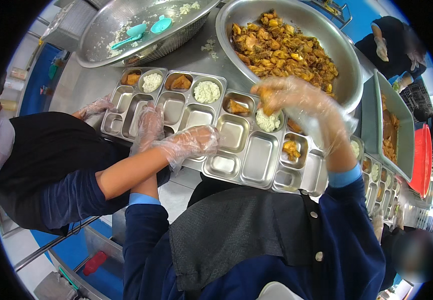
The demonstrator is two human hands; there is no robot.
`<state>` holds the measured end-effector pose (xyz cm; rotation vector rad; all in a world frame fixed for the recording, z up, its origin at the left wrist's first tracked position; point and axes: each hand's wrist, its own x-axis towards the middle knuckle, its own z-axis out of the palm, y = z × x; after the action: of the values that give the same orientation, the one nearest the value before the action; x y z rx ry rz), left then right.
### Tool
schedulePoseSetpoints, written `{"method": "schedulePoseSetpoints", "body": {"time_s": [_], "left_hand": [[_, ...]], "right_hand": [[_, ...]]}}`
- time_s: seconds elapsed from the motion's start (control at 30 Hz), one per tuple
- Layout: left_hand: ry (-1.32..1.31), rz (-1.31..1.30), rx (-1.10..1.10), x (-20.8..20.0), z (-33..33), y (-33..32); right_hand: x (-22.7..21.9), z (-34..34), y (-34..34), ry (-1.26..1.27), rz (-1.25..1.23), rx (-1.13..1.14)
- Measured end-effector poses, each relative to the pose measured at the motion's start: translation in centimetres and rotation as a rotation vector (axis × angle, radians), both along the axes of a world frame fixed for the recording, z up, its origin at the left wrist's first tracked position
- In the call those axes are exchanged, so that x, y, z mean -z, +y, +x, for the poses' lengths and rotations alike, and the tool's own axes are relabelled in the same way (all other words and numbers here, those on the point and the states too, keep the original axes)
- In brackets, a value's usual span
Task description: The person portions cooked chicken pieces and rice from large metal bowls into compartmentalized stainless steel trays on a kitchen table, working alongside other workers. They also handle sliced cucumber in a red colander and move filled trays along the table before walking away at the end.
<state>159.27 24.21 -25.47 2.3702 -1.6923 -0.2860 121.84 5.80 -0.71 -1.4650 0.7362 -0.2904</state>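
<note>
My right hand (301, 100), in a clear plastic glove, is closed on a piece of yellow-brown cooked chicken (267, 102) above a metal compartment tray (234, 132). Below it, that tray's white rice (268, 121) shows partly. Gloved too, my left hand (149, 125) rests over another compartment tray (171, 106), fingers stretched forward. A co-worker's forearm crosses over my left wrist, and that person's gloved hand (194, 142) reaches between the trays. Several trays hold rice and an orange-brown piece of food; the tray at right also has chicken (291, 149).
A large metal bowl of chicken pieces (286, 47) stands behind the trays. A metal basin (96, 47) with rice remnants and turquoise scoops (161, 25) is at far left. To the right are a grey-green tub (384, 120) and a red basket (423, 160). Other people stand at both sides.
</note>
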Motion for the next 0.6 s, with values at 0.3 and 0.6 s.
{"method": "schedulePoseSetpoints", "body": {"time_s": [0.3,0.6], "left_hand": [[0.054,0.301,1.187,-4.3,-7.5,-3.3],[0.608,0.115,0.265,-4.0,3.1,0.1]], "right_hand": [[12.7,6.2,7.0,0.526,-0.754,-0.311],[13.3,5.6,8.5,0.487,-0.909,-0.310]]}}
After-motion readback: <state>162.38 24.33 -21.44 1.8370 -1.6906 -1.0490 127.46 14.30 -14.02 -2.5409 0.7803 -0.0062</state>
